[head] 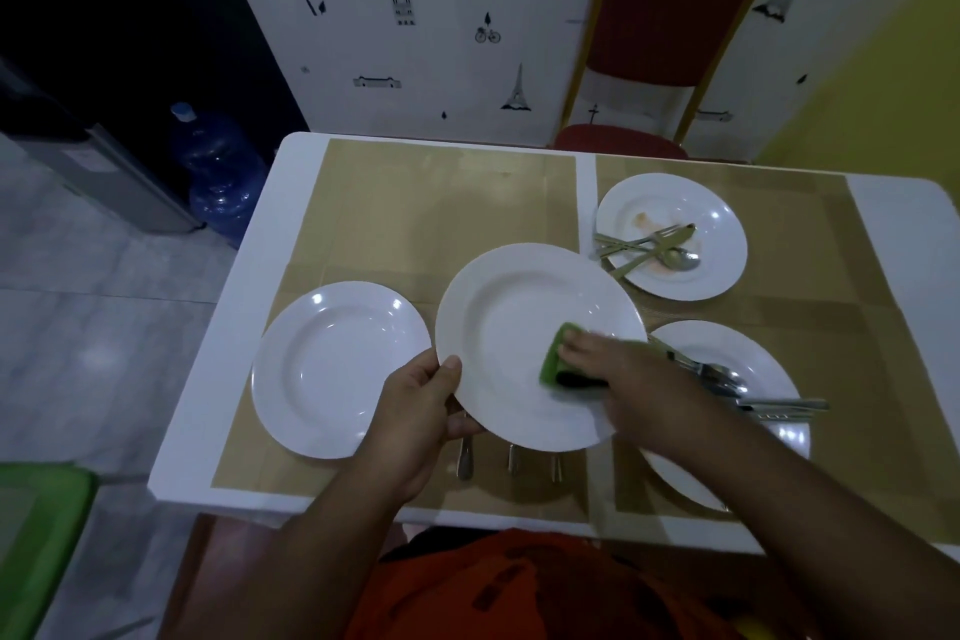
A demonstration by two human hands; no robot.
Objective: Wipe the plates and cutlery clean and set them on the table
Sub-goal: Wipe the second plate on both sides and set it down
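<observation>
One white plate (pixel 519 327), glossy, green sponge (pixel 558 353) pressed on.

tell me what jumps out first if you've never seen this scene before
The eye goes to the white plate held tilted above the table's middle, the left hand gripping its rim while the right hand presses a green sponge onto it. Next comes the stained plate at the far right with cutlery piled on it, then the bare plate lying flat at the left.
</observation>
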